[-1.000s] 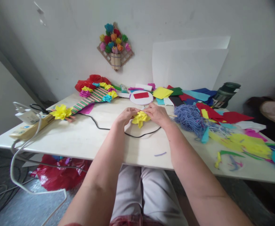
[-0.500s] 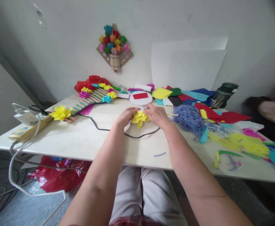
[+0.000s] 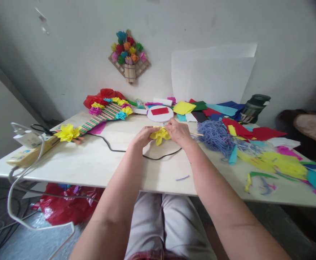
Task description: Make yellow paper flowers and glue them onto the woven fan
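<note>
Left hand (image 3: 143, 136) and right hand (image 3: 179, 132) both pinching yellow paper flower (image 3: 160, 134) between fingertips, held just above table (image 3: 98, 162) at mid-width, approx. centre of the work area. Thin wooden stick (image 3: 197, 134) poking out past right hand, toward the yarn side; can't tell which fingers clamp it.

Around the grip:
- Black cable (image 3: 125, 150) curling just below and to left of both hands, looping under the wrists; nearest obstacle on the near side.
- White round disc w/ red rectangle (image 3: 160, 113) just beyond the flower, away from body.
- Blue yarn heap (image 3: 214, 135) just right of right hand, close to touching the stick end.
- Coloured paper scraps (image 3: 277, 162) spread further right, well apart from grip.
- Woven strip w/ paper flowers (image 3: 104, 113) beyond and left of left hand; second yellow flower (image 3: 67, 133) at its near end, well left.
- Power strip w/ adapter (image 3: 29, 148) at far-left table edge.
- Small purple scrap (image 3: 183, 178) nearer the body than right hand.
- Dark bottle (image 3: 252, 108) far right, behind paper pile.
- Flower bouquet craft (image 3: 128, 56) on wall, above and beyond grip.
</note>
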Available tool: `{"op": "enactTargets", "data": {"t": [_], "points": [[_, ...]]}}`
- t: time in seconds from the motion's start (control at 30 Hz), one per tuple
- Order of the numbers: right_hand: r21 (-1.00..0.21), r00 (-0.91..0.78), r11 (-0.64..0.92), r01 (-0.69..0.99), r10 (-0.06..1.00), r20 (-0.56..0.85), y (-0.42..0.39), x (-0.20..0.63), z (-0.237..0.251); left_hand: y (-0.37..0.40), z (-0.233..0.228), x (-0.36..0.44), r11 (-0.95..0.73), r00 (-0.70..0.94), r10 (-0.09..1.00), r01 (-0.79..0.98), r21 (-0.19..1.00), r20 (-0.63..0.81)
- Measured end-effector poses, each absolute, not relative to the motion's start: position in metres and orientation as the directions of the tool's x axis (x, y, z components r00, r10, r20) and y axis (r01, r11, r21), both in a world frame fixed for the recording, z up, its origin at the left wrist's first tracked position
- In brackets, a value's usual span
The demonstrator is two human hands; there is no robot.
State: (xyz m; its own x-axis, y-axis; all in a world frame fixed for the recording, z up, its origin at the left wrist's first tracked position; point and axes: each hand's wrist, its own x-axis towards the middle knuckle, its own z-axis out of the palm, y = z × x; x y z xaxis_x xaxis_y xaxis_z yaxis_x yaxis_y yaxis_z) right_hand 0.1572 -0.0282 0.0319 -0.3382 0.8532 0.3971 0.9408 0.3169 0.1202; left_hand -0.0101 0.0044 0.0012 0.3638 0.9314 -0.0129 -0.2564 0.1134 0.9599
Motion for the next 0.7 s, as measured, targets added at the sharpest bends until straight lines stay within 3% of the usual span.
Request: {"op": "enactTargets", "data": {"t": [0.33, 0.6, 0.7], "points": [[0.095, -0.317, 0.306, 0.947, 0.855, 0.409, -0.0273, 0.1567, 0.0312, 0.0037, 0.0006, -0.0073, 0.065, 0.379, 0.925, -0.241, 0.968, 0.032], [0.06, -0.319, 0.327, 0.943, 0.839, 0.442, -0.0255, 0.1565, 0.0288, 0.0037, 0.0009, -0.0024, 0.047, 0.23, 0.973, -0.254, 0.966, 0.013], [0.047, -0.313, 0.332, 0.942, 0.817, 0.484, -0.0251, 0.1571, 0.0285, 0.0037, 0.0005, -0.0022, -0.029, 0.191, 0.978, -0.26, 0.965, 0.081]]}}
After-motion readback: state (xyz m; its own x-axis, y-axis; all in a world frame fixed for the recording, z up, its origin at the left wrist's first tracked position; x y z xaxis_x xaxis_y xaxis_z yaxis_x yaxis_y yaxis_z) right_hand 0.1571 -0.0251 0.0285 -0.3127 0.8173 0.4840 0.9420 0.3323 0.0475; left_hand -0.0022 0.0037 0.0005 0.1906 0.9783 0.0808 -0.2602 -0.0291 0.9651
